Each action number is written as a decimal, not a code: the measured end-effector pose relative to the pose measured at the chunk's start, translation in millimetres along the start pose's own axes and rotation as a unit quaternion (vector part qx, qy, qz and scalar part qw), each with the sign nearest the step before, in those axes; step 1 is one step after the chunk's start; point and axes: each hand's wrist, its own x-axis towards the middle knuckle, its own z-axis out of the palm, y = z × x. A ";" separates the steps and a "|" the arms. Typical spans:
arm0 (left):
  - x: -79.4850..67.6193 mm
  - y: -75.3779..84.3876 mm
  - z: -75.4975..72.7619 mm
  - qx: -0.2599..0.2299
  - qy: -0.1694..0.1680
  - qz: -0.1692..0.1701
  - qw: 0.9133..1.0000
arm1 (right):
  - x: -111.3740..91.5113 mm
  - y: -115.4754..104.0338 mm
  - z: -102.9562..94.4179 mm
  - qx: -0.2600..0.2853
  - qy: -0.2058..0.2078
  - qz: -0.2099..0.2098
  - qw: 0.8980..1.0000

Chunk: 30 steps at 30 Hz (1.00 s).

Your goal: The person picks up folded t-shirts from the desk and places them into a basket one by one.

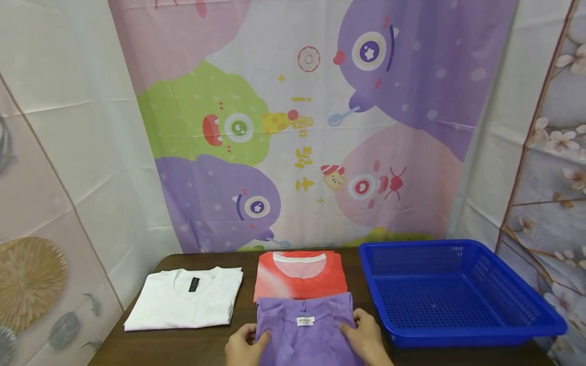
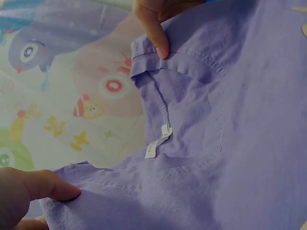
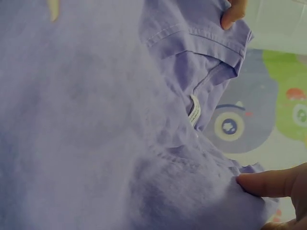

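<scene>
A purple shirt (image 1: pixel 306 338) with a white neck label (image 1: pixel 305 321) is held up by its two sides near the shoulders. My left hand (image 1: pixel 247 345) pinches its left edge, thumb in front and fingers behind; the same thumb shows in the left wrist view (image 2: pixel 41 187). On the other edge my right hand (image 1: pixel 364 335) pinches the cloth the same way, its thumb (image 3: pixel 268 183) lying over the fabric in the right wrist view. The shirt's top overlaps the lower edge of a folded red shirt (image 1: pixel 304 279) in the head view.
A folded white shirt (image 1: pixel 187 300) lies at the left of the dark wooden table (image 1: pixel 137 345). To the right stands a blue plastic basket (image 1: pixel 430 295) with perforated walls. Behind the table hangs a cloth printed with cartoon monsters (image 1: pixel 293 127).
</scene>
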 end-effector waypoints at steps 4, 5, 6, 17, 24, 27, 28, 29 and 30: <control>-5.2 4.3 -5.6 0.002 0.008 0.009 1.000 | -4.2 -8.8 -6.2 0.002 -0.004 -0.009 1.000; -6.8 5.4 -6.9 0.004 0.010 0.012 1.000 | -5.5 -10.8 -8.3 0.002 -0.007 -0.014 1.000; -8.5 6.4 -8.1 0.005 0.011 0.014 1.000 | -6.8 -12.8 -10.9 0.003 -0.010 -0.014 1.000; -18.2 18.5 -19.6 -0.020 0.012 0.005 1.000 | -18.8 -24.0 -31.8 0.036 -0.020 -0.013 0.999; -24.4 26.8 -22.2 -0.056 0.015 0.010 0.998 | -22.0 -25.5 -38.2 0.064 -0.002 -0.020 0.998; -26.8 31.1 -23.3 -0.065 0.022 0.024 0.997 | -22.3 -27.0 -44.2 0.063 0.002 -0.019 0.998; -27.6 32.9 -23.8 -0.068 0.025 0.032 0.997 | -22.4 -27.8 -46.6 0.063 0.005 -0.022 0.998; -28.2 34.8 -24.2 -0.072 0.028 0.041 0.996 | -22.4 -29.0 -49.1 0.062 0.010 -0.024 0.998; -28.6 36.7 -24.6 -0.076 0.033 0.052 0.995 | -22.3 -30.6 -51.9 0.060 0.012 -0.025 0.998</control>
